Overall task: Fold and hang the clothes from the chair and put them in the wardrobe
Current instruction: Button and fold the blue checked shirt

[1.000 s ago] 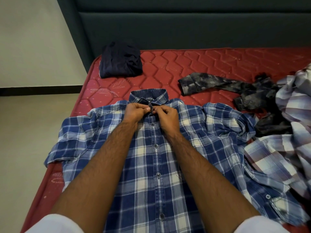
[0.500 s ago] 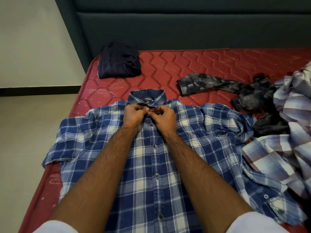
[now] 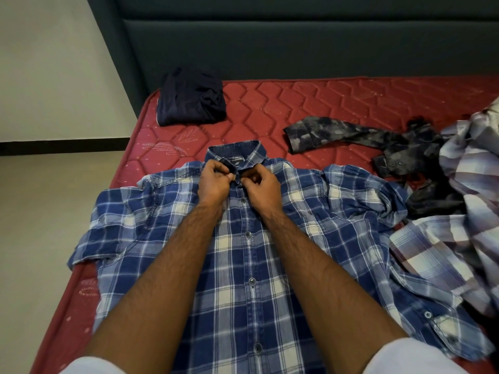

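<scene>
Shirt (image 3: 270, 265) flat on mattress (image 3: 337, 103); folded garment (image 3: 191, 97) behind-left; crumpled clothes (image 3: 459, 211) right.

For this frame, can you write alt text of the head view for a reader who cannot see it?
Both hands, left hand and right hand, pinch the collar of a blue plaid shirt laid flat on a red mattress. A folded dark garment lies beyond it; other shirts are heaped at right.

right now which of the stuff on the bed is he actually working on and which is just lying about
In use:
- blue plaid shirt, laid flat, front up
- left hand and right hand, both pinching the placket just under the collar

Lying about:
- folded navy garment near the headboard
- dark camouflage shirt, crumpled
- purple and white plaid shirt, in a heap at the right
- red mattress
</scene>
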`<state>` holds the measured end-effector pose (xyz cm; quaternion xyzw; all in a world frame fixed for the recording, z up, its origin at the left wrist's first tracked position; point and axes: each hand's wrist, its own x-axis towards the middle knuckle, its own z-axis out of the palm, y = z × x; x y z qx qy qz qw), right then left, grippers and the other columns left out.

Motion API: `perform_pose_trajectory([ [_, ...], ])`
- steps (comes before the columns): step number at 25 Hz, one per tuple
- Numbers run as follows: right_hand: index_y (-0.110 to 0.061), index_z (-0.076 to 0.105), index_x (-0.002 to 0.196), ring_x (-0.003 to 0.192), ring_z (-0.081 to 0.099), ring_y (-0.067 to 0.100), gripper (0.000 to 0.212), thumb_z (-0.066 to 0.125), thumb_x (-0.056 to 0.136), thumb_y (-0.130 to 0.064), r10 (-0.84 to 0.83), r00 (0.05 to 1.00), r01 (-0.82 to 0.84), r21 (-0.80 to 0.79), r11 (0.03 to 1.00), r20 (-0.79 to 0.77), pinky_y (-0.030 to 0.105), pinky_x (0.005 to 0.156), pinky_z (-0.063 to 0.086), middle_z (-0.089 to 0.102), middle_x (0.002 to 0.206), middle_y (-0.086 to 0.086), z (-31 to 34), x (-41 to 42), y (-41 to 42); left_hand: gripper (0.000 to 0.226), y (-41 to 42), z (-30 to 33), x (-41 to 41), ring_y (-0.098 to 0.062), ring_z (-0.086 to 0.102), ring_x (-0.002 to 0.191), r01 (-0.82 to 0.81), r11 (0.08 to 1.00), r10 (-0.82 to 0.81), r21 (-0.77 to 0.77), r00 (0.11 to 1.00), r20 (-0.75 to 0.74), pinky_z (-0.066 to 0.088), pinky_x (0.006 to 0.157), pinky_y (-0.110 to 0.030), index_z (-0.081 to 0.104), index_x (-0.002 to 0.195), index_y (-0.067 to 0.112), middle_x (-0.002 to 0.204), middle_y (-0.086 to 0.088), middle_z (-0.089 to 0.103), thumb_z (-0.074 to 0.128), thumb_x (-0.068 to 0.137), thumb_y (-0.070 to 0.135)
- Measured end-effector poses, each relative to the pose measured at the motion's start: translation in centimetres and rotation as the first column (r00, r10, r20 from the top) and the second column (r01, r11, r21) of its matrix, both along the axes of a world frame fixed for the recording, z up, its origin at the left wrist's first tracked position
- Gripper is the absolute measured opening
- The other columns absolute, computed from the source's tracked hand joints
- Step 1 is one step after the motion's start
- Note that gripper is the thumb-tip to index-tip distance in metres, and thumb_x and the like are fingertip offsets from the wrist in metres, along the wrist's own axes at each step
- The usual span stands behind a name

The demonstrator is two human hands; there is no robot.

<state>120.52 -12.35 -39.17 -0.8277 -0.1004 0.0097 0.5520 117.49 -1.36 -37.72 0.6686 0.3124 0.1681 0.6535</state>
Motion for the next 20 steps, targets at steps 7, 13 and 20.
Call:
perform_pose_trajectory([
  [7,-0.026,0.052,0.081,0.092,0.061,0.024,0.018,0.064,0.089,-0.037,-0.024,1.0,0.024,-0.134,0.991,0.0,0.045,0.082,0.053,0.063,0.085,-0.007,-0.1,0.1,0.5,0.027,-0.3,-0.5,-0.8,-0.02,0.072,0.087,0.021,0.993,-0.022,0.118,1.0,0.009,0.059,0.089,-0.049,0.058,0.095,0.027,0.089,0.0,0.073,0.079,0.08,0.017],
  [13,-0.018,0.052,0.087,0.1,0.056,0.027,0.021,0.056,0.093,-0.038,-0.018,1.0,0.013,-0.236,0.972,-0.019,0.045,0.089,0.049,0.06,0.091,-0.002,0.4,0.0,0.5,0.031,-0.3,-1.2,-0.7,-0.022,0.071,0.086,-0.03,0.981,0.029,0.19,1.0,0.005,0.058,0.086,-0.053,0.053,0.088,0.031,0.088,0.005,0.071,0.079,0.077,0.018],
  [20,-0.013,0.054,0.102,0.113,0.05,0.027,0.024,0.049,0.099,-0.036,0.004,0.998,-0.022,-0.28,0.96,-0.066,0.047,0.1,0.043,0.063,0.11,0.005,0.8,-0.1,0.4,0.035,-0.4,-1.1,0.1,-0.019,0.068,0.084,-0.094,0.963,0.109,0.253,0.993,-0.048,0.057,0.088,-0.047,0.051,0.1,0.023,0.084,0.005,0.065,0.08,0.08,0.023],
])
